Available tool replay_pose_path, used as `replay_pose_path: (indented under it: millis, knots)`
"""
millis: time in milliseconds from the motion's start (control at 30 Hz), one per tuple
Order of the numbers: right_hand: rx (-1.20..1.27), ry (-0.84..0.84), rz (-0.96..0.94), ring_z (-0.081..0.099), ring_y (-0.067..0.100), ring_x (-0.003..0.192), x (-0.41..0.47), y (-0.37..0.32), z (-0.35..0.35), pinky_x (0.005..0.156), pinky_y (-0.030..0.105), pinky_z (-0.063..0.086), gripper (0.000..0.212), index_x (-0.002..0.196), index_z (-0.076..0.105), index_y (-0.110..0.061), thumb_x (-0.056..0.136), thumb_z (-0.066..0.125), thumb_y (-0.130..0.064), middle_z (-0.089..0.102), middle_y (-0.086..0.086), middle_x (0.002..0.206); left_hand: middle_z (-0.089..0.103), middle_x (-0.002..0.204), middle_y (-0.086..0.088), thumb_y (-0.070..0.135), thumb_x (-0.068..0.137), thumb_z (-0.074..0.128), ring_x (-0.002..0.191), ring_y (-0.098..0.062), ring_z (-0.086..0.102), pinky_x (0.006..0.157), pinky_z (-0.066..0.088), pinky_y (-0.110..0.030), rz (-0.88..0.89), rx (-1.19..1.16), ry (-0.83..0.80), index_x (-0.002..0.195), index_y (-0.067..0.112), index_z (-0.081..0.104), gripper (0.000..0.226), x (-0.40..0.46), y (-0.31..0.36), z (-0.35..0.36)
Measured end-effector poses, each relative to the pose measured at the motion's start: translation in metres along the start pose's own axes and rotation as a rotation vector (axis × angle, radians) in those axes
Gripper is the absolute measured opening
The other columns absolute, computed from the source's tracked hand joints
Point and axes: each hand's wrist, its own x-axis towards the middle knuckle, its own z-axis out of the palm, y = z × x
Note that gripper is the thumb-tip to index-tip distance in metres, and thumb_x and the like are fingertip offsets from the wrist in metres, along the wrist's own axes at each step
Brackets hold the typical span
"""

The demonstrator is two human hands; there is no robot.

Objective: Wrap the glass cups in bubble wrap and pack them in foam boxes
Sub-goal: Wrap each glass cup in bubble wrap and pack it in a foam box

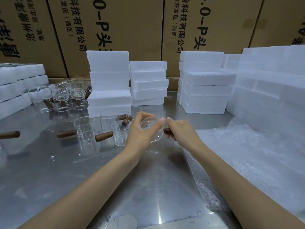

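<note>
A clear glass cup point(152, 129) with a brown wooden handle point(167, 130) is held above the metal table at the middle of the view. My left hand point(140, 131) grips the glass body, thumb on its near side and fingers over the rim. My right hand point(180, 129) grips the handle. Several more glass cups point(102, 129) with wooden handles stand just to the left. A heap of bubble wrap point(244, 156) lies on the table to the right. White foam boxes point(109, 83) are stacked behind.
The steel table point(66, 171) carries more glass cups point(66, 95) at the back left, next to foam trays point(18, 86). More foam stacks point(204, 90) rise at the back right. Large cardboard cartons point(128, 27) form a wall behind everything.
</note>
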Motion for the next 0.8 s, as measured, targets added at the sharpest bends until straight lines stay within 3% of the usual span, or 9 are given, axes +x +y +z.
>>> replay_pose_path:
  millis: [100,167,233,333,433,500,600,700,800]
  knots:
    - [-0.017,0.004,0.000,0.039,0.001,0.031,0.001,0.001,0.000,0.038,0.010,0.030,0.058,0.047,0.053,-0.012,0.098,0.034,-0.031,0.045,-0.016,0.031,0.066,0.106,0.009,0.038,0.082,0.070,0.109,-0.002,0.059,0.092,0.043,-0.022,-0.005,-0.014,-0.009,0.091,0.024,0.056,0.021,-0.001,0.000,0.000]
    - [-0.002,0.007,0.028,0.036,0.003,0.030,0.002,-0.001,-0.002,0.036,0.011,0.028,0.057,0.047,0.052,-0.012,0.097,0.034,-0.031,0.044,-0.014,0.031,0.065,0.107,0.013,0.045,0.080,0.071,0.108,0.003,0.057,0.097,0.043,-0.023,0.005,-0.012,-0.062,0.095,0.026,0.057,0.028,0.001,0.001,-0.002]
    - [0.082,0.000,0.110,0.030,0.005,0.027,0.004,-0.002,-0.006,0.035,0.013,0.026,0.055,0.045,0.052,-0.014,0.096,0.036,-0.029,0.039,-0.009,0.030,0.060,0.114,0.022,0.051,0.072,0.075,0.112,0.011,0.051,0.097,0.041,-0.016,0.033,0.027,-0.188,0.106,0.035,0.056,0.043,0.003,0.002,-0.007]
    - [0.270,-0.082,0.257,0.020,0.008,0.029,0.004,-0.002,-0.014,0.031,0.017,0.019,0.050,0.043,0.048,-0.017,0.092,0.041,-0.025,0.027,-0.007,0.034,0.046,0.125,0.034,0.043,0.064,0.078,0.118,0.022,0.039,0.092,0.035,0.000,0.127,0.205,-0.378,0.126,0.048,0.041,0.073,0.005,0.004,-0.015]
    - [0.286,-0.089,0.281,0.021,0.009,0.030,0.005,-0.003,-0.017,0.031,0.016,0.020,0.043,0.049,0.050,-0.013,0.089,0.043,-0.024,0.028,-0.007,0.034,0.051,0.127,0.022,0.026,0.069,0.081,0.121,0.009,0.045,0.101,0.038,-0.015,0.205,0.338,-0.367,0.134,0.043,0.036,0.080,0.010,-0.001,-0.019]
    - [0.108,0.031,0.155,0.037,0.010,0.035,0.005,-0.002,-0.015,0.038,0.020,0.032,0.048,0.051,0.056,-0.009,0.092,0.040,-0.027,0.043,-0.006,0.034,0.056,0.117,0.022,0.024,0.072,0.083,0.111,0.005,0.052,0.096,0.043,-0.015,0.206,0.369,-0.310,0.133,0.038,0.042,0.075,0.011,-0.004,-0.021]
    - [-0.239,0.247,-0.160,0.057,0.018,0.058,0.004,0.003,-0.011,0.054,0.033,0.041,0.053,0.057,0.056,-0.010,0.098,0.035,-0.036,0.061,-0.004,0.054,0.062,0.104,0.019,0.041,0.070,0.082,0.089,0.006,0.058,0.074,0.047,-0.006,0.120,0.341,-0.252,0.127,0.040,0.046,0.068,0.010,-0.008,-0.020]
    - [-0.328,0.243,-0.313,0.055,0.011,0.060,0.003,0.005,-0.005,0.054,0.029,0.037,0.050,0.059,0.058,-0.023,0.099,0.033,-0.040,0.060,-0.012,0.059,0.067,0.095,0.014,0.060,0.070,0.071,0.083,0.004,0.063,0.069,0.049,-0.010,0.030,0.282,-0.174,0.119,0.042,0.052,0.055,0.008,-0.004,-0.016]
    - [-0.312,0.199,-0.314,0.054,0.002,0.057,0.006,0.006,0.000,0.055,0.022,0.036,0.056,0.057,0.065,-0.022,0.099,0.033,-0.041,0.058,-0.021,0.051,0.070,0.092,0.013,0.078,0.066,0.051,0.092,-0.009,0.067,0.074,0.051,-0.027,0.003,0.257,-0.167,0.106,0.032,0.066,0.064,0.009,-0.001,-0.015]
